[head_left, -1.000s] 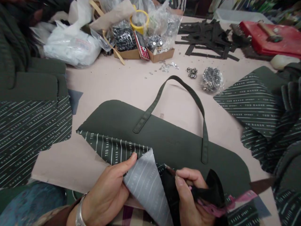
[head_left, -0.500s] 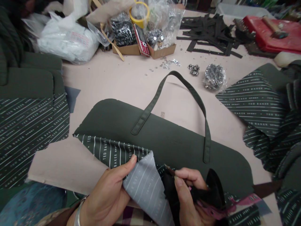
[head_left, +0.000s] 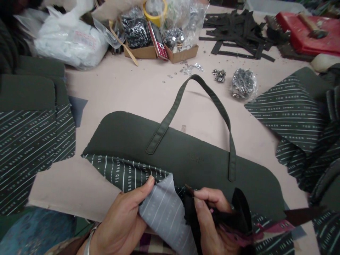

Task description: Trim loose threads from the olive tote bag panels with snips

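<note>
A dark green bag panel (head_left: 175,152) with a strap handle (head_left: 172,113) lies across the table's middle. My left hand (head_left: 127,216) is closed on the printed lining fabric (head_left: 117,171), thumb on top, where its grey underside folds over. My right hand (head_left: 212,216) pinches a dark strip (head_left: 191,209) beside the lining's opening at the panel's lower edge. Scissors with black handles (head_left: 243,210) and a pink part also sit in that hand, their dark blade pointing right. The right palm is hidden.
Stacked panels with printed lining (head_left: 29,141) lie at the left, more (head_left: 289,106) at the right. Behind are a white plastic bag (head_left: 71,42), cardboard boxes (head_left: 183,55), a phone (head_left: 158,40), metal pieces (head_left: 243,84), black strips (head_left: 236,32) and a hammer (head_left: 312,26) on a red slab.
The view has shifted slightly. My right hand has moved a little to the left with the scissors. My left hand keeps its hold on the lining.
</note>
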`<state>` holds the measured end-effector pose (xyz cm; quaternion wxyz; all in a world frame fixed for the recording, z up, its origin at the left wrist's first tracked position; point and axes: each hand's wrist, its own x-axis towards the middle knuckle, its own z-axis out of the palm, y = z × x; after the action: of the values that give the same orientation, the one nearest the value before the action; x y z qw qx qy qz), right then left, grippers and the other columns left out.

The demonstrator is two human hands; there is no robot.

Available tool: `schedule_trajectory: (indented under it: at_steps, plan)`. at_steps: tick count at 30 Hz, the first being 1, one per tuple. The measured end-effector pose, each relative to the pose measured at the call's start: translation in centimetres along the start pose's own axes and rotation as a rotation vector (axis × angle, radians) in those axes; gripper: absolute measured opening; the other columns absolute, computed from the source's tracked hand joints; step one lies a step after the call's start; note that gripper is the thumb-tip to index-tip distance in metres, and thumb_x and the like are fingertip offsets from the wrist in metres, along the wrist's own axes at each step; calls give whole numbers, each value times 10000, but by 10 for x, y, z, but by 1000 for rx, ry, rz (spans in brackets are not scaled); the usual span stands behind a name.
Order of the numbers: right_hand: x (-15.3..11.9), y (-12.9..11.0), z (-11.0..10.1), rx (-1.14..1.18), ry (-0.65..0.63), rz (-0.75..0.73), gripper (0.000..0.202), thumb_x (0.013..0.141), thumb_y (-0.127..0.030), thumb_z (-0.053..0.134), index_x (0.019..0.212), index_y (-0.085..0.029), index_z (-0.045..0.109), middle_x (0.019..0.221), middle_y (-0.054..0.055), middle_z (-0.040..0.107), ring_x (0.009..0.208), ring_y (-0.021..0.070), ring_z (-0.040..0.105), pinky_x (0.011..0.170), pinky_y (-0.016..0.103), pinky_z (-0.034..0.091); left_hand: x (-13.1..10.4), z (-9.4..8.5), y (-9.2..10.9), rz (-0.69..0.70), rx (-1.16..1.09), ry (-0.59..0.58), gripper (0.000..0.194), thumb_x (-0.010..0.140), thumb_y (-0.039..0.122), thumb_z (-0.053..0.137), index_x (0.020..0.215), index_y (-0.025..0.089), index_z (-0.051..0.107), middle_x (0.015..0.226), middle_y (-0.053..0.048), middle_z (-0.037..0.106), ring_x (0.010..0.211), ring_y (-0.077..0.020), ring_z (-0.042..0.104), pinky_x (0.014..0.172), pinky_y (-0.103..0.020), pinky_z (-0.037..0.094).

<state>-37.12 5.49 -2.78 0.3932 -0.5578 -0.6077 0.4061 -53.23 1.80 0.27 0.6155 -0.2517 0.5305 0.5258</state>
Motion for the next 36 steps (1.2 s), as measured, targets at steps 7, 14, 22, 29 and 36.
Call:
schedule_trajectory:
  at_steps: [7,14,22,29,36]
  plan:
    - [-5,-6,-3,238,172,165,83,880,-249,685,803,-240,655,755,-57,610,609,114,477,547,285,294,-5,5,2,17,-14,8,181,866,248,724,858,77,783,947,-137,777,988,-289,717,928,-365,575]
    - [-3,-10,-1,151,139,72,103,891,-224,620,806,-273,653,794,-80,601,715,112,510,619,253,338,-6,6,1,15,-34,7,195,899,229,684,891,61,782,956,-142,777,968,-268,722,925,-343,581]
    - [-3,-11,-1,220,156,104,101,892,-202,643,806,-253,653,733,-70,595,585,98,480,534,262,308,-6,9,2,-4,-47,66,194,901,200,669,901,43,782,939,-156,776,936,-278,732,904,-358,596]
    - [-5,-10,-1,223,126,132,91,899,-212,646,825,-264,654,680,-85,584,543,92,444,512,272,281,-7,9,4,-6,-57,60,188,900,191,664,906,49,788,943,-155,777,942,-282,733,907,-362,597]
    - [-1,-9,-2,59,90,-4,117,917,-213,615,826,-278,651,801,-76,619,768,114,551,660,226,377,-2,3,1,5,-42,20,186,863,223,721,920,61,792,958,-154,778,983,-297,722,921,-368,590]
